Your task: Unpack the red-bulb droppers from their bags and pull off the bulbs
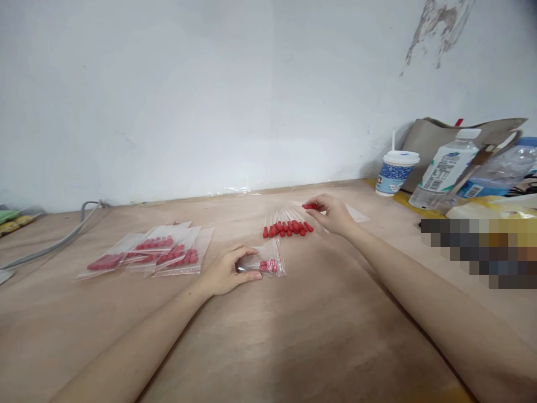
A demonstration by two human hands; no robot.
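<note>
I see the left hand point(229, 272) at the near side of the table point(268, 330), thumb and fingers curved around a small clear bag point(279, 267) with its thumb low on the near side and its fingers over the far side. The red ends inside lie just past the fingertips, toward the bag's mouth. The right hand point(331, 214) is farther back, thumb and forefinger pinched on a red piece point(309, 206), whose end pokes out to the left of the fingertips. I cannot tell whether it is one piece or several.

Below that pinch, and just beyond the bag, red-tipped sticks point(289, 227) lie fanned in a heap, their red ends toward the person and their pale shafts pointing to the wall point(268, 101). A flat clear sleeve point(357, 213) shows behind the right wrist.

Off to the left, near the left hand but apart from it, filled bags point(193, 246) overlap in a loose spread. A grey cable point(69, 238) runs past them at the table's left. Well to the right stand a blue cup point(392, 176) and a bottle point(444, 170), in front of a grey tote point(423, 143). Nothing stands between the two hands except the heap and the bag's open end.
</note>
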